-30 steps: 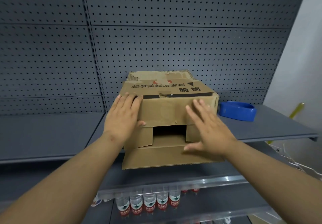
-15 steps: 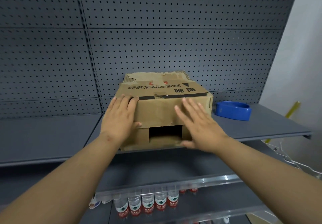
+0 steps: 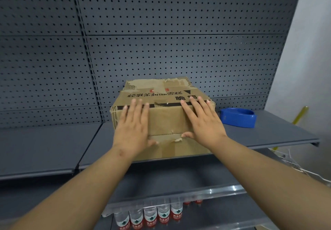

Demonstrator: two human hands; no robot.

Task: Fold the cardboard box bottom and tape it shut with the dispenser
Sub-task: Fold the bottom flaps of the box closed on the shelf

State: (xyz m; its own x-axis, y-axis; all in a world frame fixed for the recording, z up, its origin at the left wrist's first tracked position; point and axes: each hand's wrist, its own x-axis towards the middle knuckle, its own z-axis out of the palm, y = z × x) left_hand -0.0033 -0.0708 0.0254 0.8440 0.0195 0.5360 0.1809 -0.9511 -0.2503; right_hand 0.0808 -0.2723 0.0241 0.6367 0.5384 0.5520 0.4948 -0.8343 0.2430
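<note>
Box (image 3: 166, 120) on grey shelf (image 3: 268, 133), near front edge, lying so the flapped bottom faces the camera. Two flaps folded shut across that face, meeting along a horizontal seam about midway down; torn paper at the seam's middle. Upper side printed with black characters and a black stripe; old tape and ripped liner at the far edge. Left hand (image 3: 133, 127) flat on the left part of the flapped face, fingers straight and close together, tips reaching over the top edge onto the stripe, thumb lying along the seam. Right hand (image 3: 202, 124) flat on the right part, fingers straight and slightly spread, tips over the top edge beside the print, thumb pointing inward at the seam. Both palms pressed on cardboard, nothing gripped. Blue dispenser (image 3: 238, 117) on same shelf just right of box, apart from it, untouched. Grey pegboard (image 3: 161, 32) behind shelf. Lower shelf below holding row of bottles (image 3: 157, 215) with red and white labels. Yellow rod (image 3: 299, 117) leaning at far right by the wall.
</note>
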